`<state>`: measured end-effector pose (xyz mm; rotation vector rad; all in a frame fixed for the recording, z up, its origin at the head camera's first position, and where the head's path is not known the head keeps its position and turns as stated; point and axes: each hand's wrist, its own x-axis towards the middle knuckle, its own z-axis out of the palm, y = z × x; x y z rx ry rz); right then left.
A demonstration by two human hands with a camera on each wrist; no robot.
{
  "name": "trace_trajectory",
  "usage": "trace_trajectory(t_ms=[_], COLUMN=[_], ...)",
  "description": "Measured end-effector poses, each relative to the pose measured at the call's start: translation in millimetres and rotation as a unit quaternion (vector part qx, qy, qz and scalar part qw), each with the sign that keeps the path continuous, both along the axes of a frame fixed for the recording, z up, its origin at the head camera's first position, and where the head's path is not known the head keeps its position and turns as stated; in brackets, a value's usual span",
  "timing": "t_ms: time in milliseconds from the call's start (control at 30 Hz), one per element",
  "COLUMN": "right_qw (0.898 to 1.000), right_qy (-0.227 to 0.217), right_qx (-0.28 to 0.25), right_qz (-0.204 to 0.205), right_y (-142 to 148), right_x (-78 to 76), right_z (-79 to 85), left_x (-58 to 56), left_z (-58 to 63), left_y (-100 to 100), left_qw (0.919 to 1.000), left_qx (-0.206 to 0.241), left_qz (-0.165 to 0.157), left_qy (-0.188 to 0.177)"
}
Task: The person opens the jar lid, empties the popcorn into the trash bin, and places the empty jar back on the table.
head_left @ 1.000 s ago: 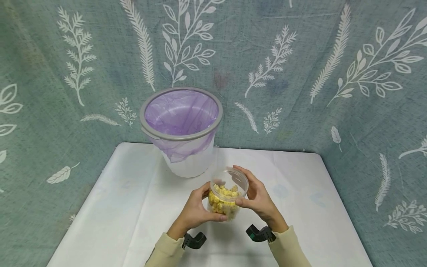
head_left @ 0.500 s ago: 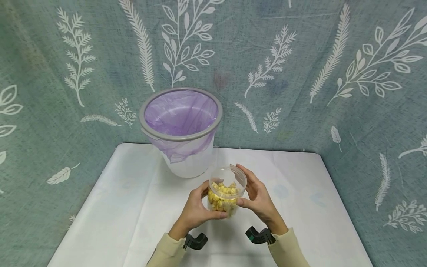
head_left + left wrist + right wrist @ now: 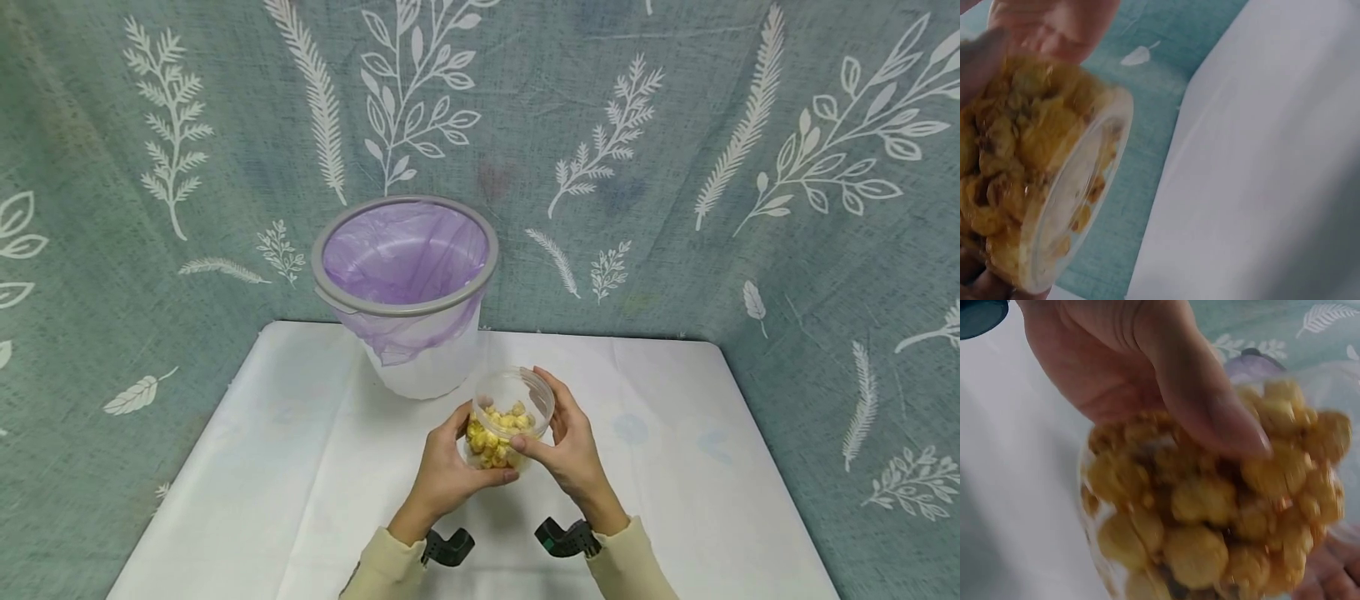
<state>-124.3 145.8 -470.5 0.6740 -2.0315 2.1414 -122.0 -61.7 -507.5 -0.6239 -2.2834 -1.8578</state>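
Note:
Both hands hold a clear plastic jar (image 3: pixel 513 386) in the head view, its round top turned up toward the camera. Yellow popcorn (image 3: pixel 495 448) fills the jar's lower part. My left hand (image 3: pixel 447 472) grips its lower left side, thumb across the front near the base. On the upper right side, my right hand (image 3: pixel 576 458) curls round the jar with its thumb pressed on the front wall. The left wrist view shows the jar's base (image 3: pixel 1079 194) close up, clear of the table. In the right wrist view, the right thumb (image 3: pixel 1210 412) lies over the popcorn-filled wall.
Behind the jar, to the left, stands a white bin (image 3: pixel 435 371) with a grey rim and a purple bag liner (image 3: pixel 408 250). A white cloth covers the table (image 3: pixel 645 500). Green leaf-patterned curtains (image 3: pixel 525 167) rise at the back and sides.
The jar has risen slightly and tilted a little in the hands. My right thumb has slid leftward over the front of the jar, and the right wrist has moved left.

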Motion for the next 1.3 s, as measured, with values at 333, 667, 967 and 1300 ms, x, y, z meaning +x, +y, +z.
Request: trace_trajectory(t_ms=[333,667,967,1300], right_qw=[0.992,0.983,0.987,0.998], right_qy=[0.004,-0.016,-0.003,-0.016], right_qx=[-0.010,-0.022,-0.037,-0.061], right_qz=[0.129,0.182,0.158,0.015], right_y=[23.7,31.2,34.8,66.1], right_x=[-5.9,-6.2,-6.9,-20.7], right_z=[3.1,8.0,10.1,0.2], left_x=[-0.7,-0.8,-0.6,3.7], left_z=[7.1,8.7,7.6,4.3], left_y=[-6.7,-11.9,-13.2,-19.1], left_qw=[0.9953,0.9897,0.9889,0.9913], left_qx=[-0.005,-0.009,-0.009,-0.010], left_qz=[-0.093,-0.140,-0.145,-0.121], left_qy=[-0.027,-0.028,-0.030,-0.051])
